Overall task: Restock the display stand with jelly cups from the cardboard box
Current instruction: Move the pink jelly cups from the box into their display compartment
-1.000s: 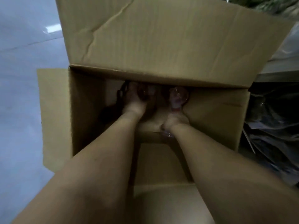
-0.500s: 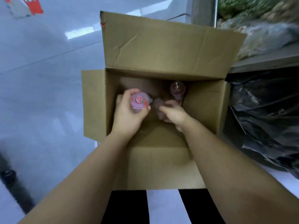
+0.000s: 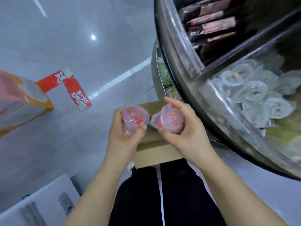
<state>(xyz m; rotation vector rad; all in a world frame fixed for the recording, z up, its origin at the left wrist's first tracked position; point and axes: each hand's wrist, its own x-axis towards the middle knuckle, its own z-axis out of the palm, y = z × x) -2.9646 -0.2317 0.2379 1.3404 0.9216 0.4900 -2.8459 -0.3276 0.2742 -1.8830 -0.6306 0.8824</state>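
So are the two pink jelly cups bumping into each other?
Cannot tell. In the head view the left hand's cup and the right hand's cup sit very close, but crinkled lid foil between them hides whether they meet.

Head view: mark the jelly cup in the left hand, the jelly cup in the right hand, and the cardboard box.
Left jelly cup (image 3: 134,115), head view, on its printed lid.
Right jelly cup (image 3: 171,119), head view, on its pink lid.
Cardboard box (image 3: 156,153), head view, on the bare flap below the hands.
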